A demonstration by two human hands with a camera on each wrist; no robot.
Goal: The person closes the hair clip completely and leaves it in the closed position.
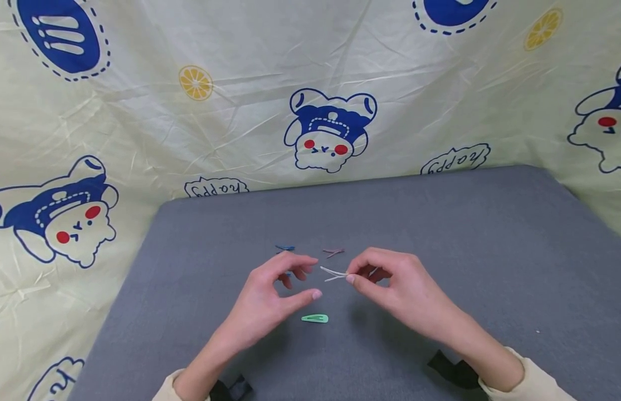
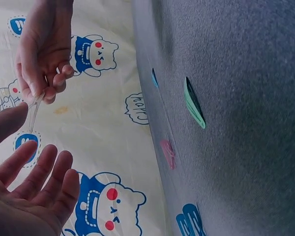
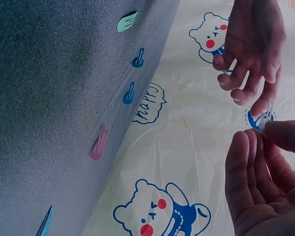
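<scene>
My right hand (image 1: 397, 278) pinches one end of a white snap hair clip (image 1: 334, 274) between thumb and fingertips, above the table. The clip's two parts are spread apart in a narrow V that points left. My left hand (image 1: 275, 292) is beside it with thumb and fingers apart and nothing between them. In the left wrist view the clip (image 2: 35, 113) hangs between the right hand (image 2: 44, 59) and the left hand's parted fingers (image 2: 51, 182). Below the hands, a green snap clip (image 1: 315, 318) lies on the table.
Beyond the hands, a blue clip (image 1: 285, 248) and a pink clip (image 1: 334, 252) lie on the grey tabletop (image 1: 465, 239). Another blue clip (image 1: 288, 273) is mostly hidden behind the left hand. A printed cloth (image 1: 250, 128) hangs behind the table.
</scene>
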